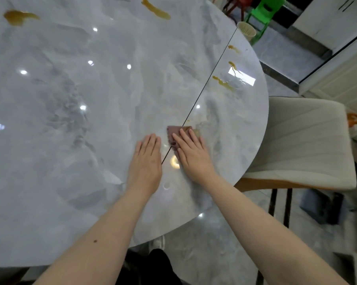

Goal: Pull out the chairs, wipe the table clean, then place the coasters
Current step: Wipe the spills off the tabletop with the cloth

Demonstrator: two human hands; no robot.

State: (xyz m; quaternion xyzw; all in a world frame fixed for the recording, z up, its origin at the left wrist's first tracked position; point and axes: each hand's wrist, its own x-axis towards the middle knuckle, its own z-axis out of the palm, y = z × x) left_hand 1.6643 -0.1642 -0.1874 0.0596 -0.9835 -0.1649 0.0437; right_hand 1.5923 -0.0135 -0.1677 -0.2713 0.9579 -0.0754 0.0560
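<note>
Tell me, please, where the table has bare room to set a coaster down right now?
The wide stretch of the table left of the left hand and the dark seam is bare. Crowded or dirty: amber spills at the far left, far middle and beyond the seam; the right hand presses the cloth there.

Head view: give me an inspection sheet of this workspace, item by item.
Surface: glossy grey marble table with a seam; amber spills far left, top centre and right of the seam.
Job's things: brown cloth on the seam; beige chair pulled out; coasters nothing seen.
Clutter: cream cup at far edge.
Grippers: left hand flat on table; right hand pressing the cloth.
Cables: nothing seen.
Surroundings: green stool, white cabinets.
</note>
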